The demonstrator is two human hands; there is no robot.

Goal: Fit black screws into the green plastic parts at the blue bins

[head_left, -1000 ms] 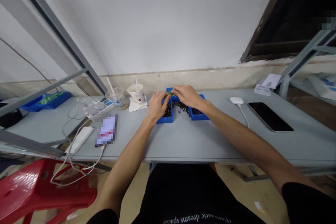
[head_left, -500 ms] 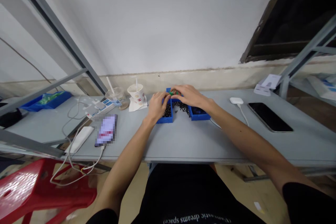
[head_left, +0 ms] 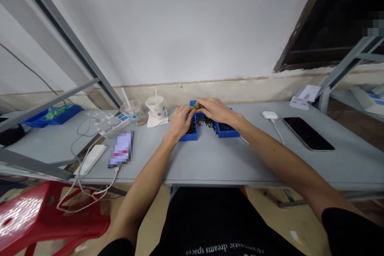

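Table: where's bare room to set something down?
Bare table lies between the forearms, in front of the blue bins, and right of the black phone. Crowded: around both bins, and at left among the cups, power strip and purple phone.

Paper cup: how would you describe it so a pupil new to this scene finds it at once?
Find the long grey table against the wall. Left of the left hand, two cups stand side by side near the wall. The paper cup is the white, printed one on a napkin; its neighbour is clear plastic.
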